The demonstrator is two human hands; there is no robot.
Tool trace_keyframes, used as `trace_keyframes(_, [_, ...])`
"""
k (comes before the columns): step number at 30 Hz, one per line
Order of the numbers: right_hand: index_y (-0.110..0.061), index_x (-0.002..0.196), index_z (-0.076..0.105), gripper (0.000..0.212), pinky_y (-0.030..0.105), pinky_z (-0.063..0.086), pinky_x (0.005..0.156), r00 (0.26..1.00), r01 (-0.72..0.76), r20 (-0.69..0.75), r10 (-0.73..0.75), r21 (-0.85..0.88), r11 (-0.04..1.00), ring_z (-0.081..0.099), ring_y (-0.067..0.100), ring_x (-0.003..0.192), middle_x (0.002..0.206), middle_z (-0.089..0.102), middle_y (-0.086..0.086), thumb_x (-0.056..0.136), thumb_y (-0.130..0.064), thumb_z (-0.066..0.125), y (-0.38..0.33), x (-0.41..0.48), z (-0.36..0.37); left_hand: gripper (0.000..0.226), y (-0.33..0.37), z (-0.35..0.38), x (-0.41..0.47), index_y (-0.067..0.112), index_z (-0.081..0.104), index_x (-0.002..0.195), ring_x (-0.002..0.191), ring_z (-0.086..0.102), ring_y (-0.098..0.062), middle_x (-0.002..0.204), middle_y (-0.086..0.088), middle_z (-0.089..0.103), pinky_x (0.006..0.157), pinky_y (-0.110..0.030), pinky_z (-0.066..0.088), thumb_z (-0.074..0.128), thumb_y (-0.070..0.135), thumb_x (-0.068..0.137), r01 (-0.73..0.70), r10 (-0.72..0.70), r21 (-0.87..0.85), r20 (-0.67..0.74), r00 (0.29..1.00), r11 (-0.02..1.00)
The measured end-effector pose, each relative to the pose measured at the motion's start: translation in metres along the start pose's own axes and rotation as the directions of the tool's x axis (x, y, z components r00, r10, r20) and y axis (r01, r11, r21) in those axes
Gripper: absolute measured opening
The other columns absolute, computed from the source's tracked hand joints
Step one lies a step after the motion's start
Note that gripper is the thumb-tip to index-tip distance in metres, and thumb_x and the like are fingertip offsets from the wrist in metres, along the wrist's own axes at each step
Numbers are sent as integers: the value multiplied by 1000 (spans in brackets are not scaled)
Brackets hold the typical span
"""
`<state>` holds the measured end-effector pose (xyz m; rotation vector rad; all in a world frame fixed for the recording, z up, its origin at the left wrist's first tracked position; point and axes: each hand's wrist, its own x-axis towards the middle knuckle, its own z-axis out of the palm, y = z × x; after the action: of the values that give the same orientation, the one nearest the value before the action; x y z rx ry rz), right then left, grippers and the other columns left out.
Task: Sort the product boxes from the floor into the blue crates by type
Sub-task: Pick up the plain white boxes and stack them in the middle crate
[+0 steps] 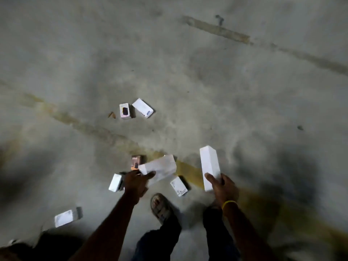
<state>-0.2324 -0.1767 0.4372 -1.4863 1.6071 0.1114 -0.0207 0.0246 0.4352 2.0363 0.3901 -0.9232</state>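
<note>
**A:** What do the two hands hold?

**B:** The right hand [223, 187] has its grip closed round the near end of a long white box [210, 164], with the thumb on its left face. The box tilts up and points far. The left hand [138, 180] grasps a wide white box [159, 169] by its near left corner, thumb laid across the top. The fingers beneath are hidden. Both boxes are held over the concrete floor [216, 95], near the middle of the scene.

**A:** And around them?

**B:** Six more boxes lie on the floor. A dark orange box [136, 161] sits just far of the left hand, partly covered by the wide box. A plain white box [115, 182] lies just left of that hand. A labelled white box [178, 186] rests between the two hands, just far of a sandalled foot [160, 207]. A flat white box [64, 217] lies well apart at the near left. Farther off, a small box with a dark picture [124, 111] sits beside a white box with blue lettering [142, 107], with a brown scrap [112, 115] to their left.

**A:** Surfaces?

**B:** The boxes are smooth, sharp-edged cardboard blocks. The floor is grey, stained and scuffed, crossed by a worn yellow stripe [190, 171] that runs from far left to near right. A yellow wristband [229, 203] circles the right wrist.
</note>
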Motion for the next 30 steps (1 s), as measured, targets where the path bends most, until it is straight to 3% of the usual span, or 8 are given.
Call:
trace_keyframes(6, [-13, 96, 70, 57, 36, 54, 82, 991, -79, -87, 97, 193, 978, 67, 25, 89, 99, 72, 5, 69, -63, 76, 56, -74, -51, 37, 12, -23, -35, 1, 74, 83, 69, 62, -24, 76, -15, 70, 60, -35, 53, 95, 18, 59, -41, 40, 13, 114, 993, 999])
trace_keyframes(10, [-7, 88, 68, 49, 27, 50, 62, 975, -125, -129, 179, 346, 930, 66, 25, 83, 90, 70, 8, 72, -51, 81, 94, -133, -80, 59, 4, -16, -69, -15, 61, 101, 75, 63, -32, 83, -23, 68, 78, -54, 57, 94, 10, 59, -22, -8, 97, 305, 952, 995])
trace_keyframes(14, [-4, 93, 62, 46, 24, 43, 61, 954, -175, -150, 260, 427, 887, 59, 26, 85, 95, 65, 14, 80, -46, 76, 144, -195, -100, 41, -20, 9, -125, -3, 74, 87, 67, 64, -25, 78, -13, 71, 61, -33, 54, 95, 15, 58, -122, -2, 247, 449, 894, 961])
trace_keyframes(17, [-20, 101, 63, 75, 44, 55, 85, 932, -200, -197, 304, 419, 886, 64, 27, 91, 101, 68, 6, 63, -84, 63, 201, -243, -103, 17, -37, 34, -196, 6, 73, 77, 50, 61, -11, 64, -5, 67, 48, -21, 47, 87, 2, 69, -196, 18, 258, 562, 827, 946])
trace_keyframes(19, [-18, 115, 64, 79, 44, 53, 90, 920, -220, -194, 339, 458, 861, 63, 27, 96, 109, 68, 8, 65, -79, 67, 220, -284, -114, 23, -52, 44, -237, 8, 67, 74, 44, 55, -13, 59, -6, 62, 45, -19, 42, 89, 5, 67, -221, -8, 288, 625, 780, 932])
trace_keyframes(22, [-12, 120, 65, 64, 34, 49, 84, 867, -231, -269, 419, 528, 817, 60, 21, 89, 105, 67, 9, 76, -57, 75, 233, -347, -137, 40, -69, 57, -293, 9, 61, 67, 55, 54, -22, 57, -12, 58, 53, -28, 42, 95, 24, 52, -304, -64, 378, 712, 700, 875])
trace_keyframes(26, [-15, 122, 65, 62, 25, 45, 67, 785, -249, -303, 540, 644, 723, 58, 9, 75, 102, 67, 4, 79, -60, 69, 261, -412, -152, 42, -79, 77, -365, 9, 54, 62, 44, 56, -21, 53, -16, 58, 46, -26, 46, 96, 11, 54, -427, -137, 421, 822, 553, 800])
trace_keyframes(30, [-8, 118, 66, 60, 10, 42, 60, 713, -106, -300, 634, 847, 521, 56, 5, 76, 104, 66, 6, 85, -58, 63, 274, -465, -170, 48, -76, 100, -429, 2, 66, 97, 81, 73, -33, 92, -16, 75, 68, -51, 61, 94, 9, 59, -593, -211, 399, 908, 362, 699])
